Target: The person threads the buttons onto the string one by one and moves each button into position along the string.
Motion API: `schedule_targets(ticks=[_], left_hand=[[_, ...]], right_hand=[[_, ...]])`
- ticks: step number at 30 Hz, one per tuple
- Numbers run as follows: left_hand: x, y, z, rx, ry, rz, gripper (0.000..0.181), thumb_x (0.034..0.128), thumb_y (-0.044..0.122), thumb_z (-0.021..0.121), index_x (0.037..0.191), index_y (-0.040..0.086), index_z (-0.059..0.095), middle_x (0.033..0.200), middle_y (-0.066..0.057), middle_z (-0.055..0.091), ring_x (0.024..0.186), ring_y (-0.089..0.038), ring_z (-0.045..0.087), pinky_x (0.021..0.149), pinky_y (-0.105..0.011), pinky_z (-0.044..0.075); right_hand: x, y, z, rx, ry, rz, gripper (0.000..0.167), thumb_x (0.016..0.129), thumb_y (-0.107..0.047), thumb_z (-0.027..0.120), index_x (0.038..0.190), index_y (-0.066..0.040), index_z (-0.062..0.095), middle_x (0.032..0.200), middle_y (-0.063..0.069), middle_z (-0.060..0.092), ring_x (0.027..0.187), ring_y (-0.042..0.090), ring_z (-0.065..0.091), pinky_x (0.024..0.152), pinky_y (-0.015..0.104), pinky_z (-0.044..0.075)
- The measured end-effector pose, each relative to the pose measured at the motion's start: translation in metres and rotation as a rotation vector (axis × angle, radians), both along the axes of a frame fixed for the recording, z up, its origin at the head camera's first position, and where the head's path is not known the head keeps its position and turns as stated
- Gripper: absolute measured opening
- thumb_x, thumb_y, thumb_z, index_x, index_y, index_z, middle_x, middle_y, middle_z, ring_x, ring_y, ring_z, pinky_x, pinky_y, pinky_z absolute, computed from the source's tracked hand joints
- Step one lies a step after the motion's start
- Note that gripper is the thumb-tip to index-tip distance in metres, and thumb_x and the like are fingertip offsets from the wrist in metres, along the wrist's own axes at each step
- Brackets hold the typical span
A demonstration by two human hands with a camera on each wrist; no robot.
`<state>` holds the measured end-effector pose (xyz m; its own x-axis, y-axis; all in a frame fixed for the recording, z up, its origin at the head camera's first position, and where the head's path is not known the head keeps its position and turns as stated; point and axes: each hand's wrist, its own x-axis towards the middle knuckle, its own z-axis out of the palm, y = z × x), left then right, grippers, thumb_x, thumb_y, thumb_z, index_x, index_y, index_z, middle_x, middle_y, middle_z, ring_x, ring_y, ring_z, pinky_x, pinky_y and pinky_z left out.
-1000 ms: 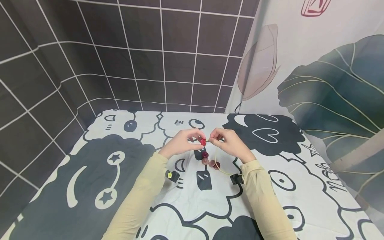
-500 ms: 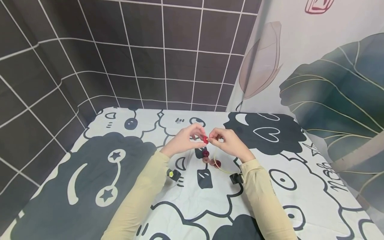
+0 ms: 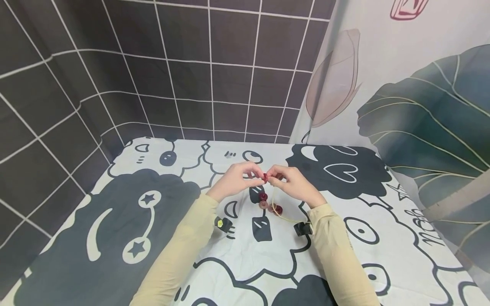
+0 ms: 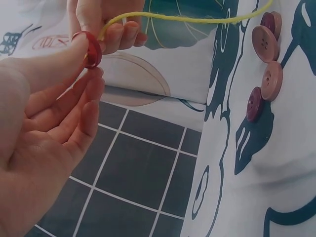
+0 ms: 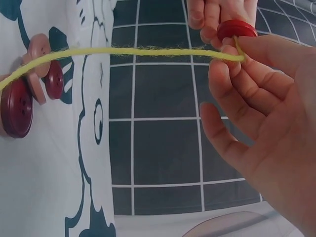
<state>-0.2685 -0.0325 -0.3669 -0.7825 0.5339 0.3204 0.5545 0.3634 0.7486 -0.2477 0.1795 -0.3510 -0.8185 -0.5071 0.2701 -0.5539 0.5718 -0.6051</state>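
Note:
Above the table, my left hand point(image 3: 238, 180) pinches a red button point(image 4: 93, 49) between thumb and fingers. My right hand point(image 3: 292, 182) grips yellow yarn point(image 5: 148, 51) close against that button. In the right wrist view a short end of the yarn stands at the button's face; whether it passes through a hole is hard to tell. From the right fingers the yarn trails down toward the right wrist. Below the hands lie loose buttons: a dark red one point(image 5: 18, 107), a smaller maroon one point(image 4: 254, 104) and pinkish-brown ones point(image 4: 272, 80).
A cloth with black-and-white cartoon print point(image 3: 245, 250) covers the table. A dark grid-patterned curtain point(image 3: 229, 80) hangs behind, and a leaf-print curtain point(image 3: 425, 119) hangs at the right. Small black wrist devices point(image 3: 302, 228) sit by the sleeves.
The red button has turned more edge-on and shifted slightly right, closer to my right fingers. Yarn seen between the hands earlier is now mostly covered. The loose buttons stay in place.

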Motion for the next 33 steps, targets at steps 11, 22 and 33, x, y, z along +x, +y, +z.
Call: schedule_targets(ticks=[11, 22, 33], left_hand=[[0.004, 0.002, 0.001, -0.045, 0.051, -0.007, 0.004, 0.0893, 0.014, 0.068, 0.090, 0.010, 0.068, 0.088, -0.001, 0.067, 0.085, -0.012, 0.057, 0.083, -0.028, 0.048], [-0.002, -0.013, 0.003, -0.197, 0.007, -0.114, 0.004, 0.0894, 0.014, 0.067, 0.090, 0.010, 0.066, 0.089, -0.002, 0.069, 0.084, -0.010, 0.059, 0.080, -0.030, 0.049], [-0.004, -0.038, 0.014, -0.406, -0.026, -0.216, 0.006, 0.0879, 0.011, 0.066, 0.082, 0.011, 0.064, 0.084, 0.000, 0.066, 0.084, -0.010, 0.058, 0.081, -0.026, 0.047]], right_hand=[[0.001, -0.002, 0.001, 0.031, -0.071, 0.017, 0.013, 0.096, -0.020, 0.059, 0.092, -0.010, 0.067, 0.079, -0.001, 0.064, 0.075, 0.011, 0.056, 0.072, 0.025, 0.047], [0.000, 0.011, 0.002, 0.112, -0.092, 0.054, 0.009, 0.091, -0.011, 0.059, 0.091, -0.008, 0.067, 0.078, 0.007, 0.068, 0.066, 0.008, 0.056, 0.060, 0.022, 0.043], [-0.007, 0.038, -0.005, 0.286, -0.298, 0.229, 0.010, 0.091, -0.012, 0.058, 0.085, -0.011, 0.066, 0.069, -0.003, 0.060, 0.066, 0.007, 0.052, 0.060, 0.020, 0.042]])
